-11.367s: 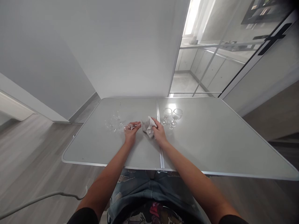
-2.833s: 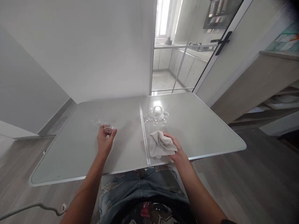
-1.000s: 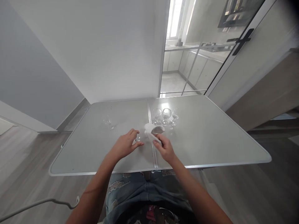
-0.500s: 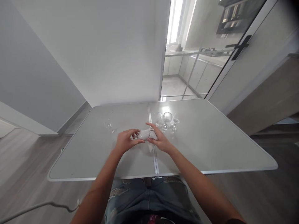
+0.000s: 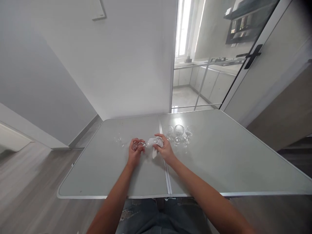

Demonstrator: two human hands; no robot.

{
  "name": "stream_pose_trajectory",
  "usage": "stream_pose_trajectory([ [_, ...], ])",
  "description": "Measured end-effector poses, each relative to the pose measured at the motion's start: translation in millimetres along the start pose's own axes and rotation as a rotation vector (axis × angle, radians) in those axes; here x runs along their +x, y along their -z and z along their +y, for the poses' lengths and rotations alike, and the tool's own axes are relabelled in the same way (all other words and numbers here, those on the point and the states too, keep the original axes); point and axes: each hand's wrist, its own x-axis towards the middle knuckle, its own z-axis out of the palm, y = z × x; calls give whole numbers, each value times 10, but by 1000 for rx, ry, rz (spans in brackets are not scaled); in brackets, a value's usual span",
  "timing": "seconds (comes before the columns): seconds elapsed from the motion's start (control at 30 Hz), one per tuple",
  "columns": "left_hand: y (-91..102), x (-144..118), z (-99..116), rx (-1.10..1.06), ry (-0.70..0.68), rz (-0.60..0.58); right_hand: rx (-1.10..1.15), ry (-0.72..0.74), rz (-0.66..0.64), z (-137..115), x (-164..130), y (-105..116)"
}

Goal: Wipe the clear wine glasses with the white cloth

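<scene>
A clear stemmed glass [image 5: 149,143] lies sideways between my hands, just above the table. My left hand [image 5: 134,155] is closed around its foot and stem end. On the bowl side, my right hand [image 5: 167,150] grips a white cloth [image 5: 154,153] that is bunched over the bowl, with one corner hanging down. Part of the bowl is hidden by the cloth and fingers. Right beyond my right hand stand a middle stemmed glass [image 5: 178,130], a right one [image 5: 188,132] and a left one [image 5: 169,130], all upright.
Faint clear glassware [image 5: 119,140] sits left of my left hand; its shape is hard to make out. The pale folding table [image 5: 219,162] has a metal seam [image 5: 168,178] down its middle. Behind it are a white wall [image 5: 131,65] and a glass door with a black handle [image 5: 253,57].
My left hand has shifted from the bowl side towards the glass's foot and wrapped around it. The cloth now bunches more over the bowl. The camera view has tilted slightly upward.
</scene>
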Motion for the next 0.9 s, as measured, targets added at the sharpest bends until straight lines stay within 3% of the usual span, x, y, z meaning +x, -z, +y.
stream_pose_trajectory([
  [0.1,-5,12,10,99,2,-1,-34,-5,30,52,28,20],
  [0.23,64,17,54,496,-157,37,-122,71,27,64,38,67],
  [0.37,67,-5,9,786,-295,-121,-143,54,27,75,38,115],
  [0.47,36,-11,-64,873,-297,-132,-135,45,52,84,46,145],
  [0.63,53,-22,-90,734,-205,-189,-160,72,-39,77,56,214],
  [0.73,87,-30,-49,600,-146,-165,-215,118,-118,89,63,268],
  [0.9,131,0,-32,330,56,-134,-370,228,-283,158,65,309],
])
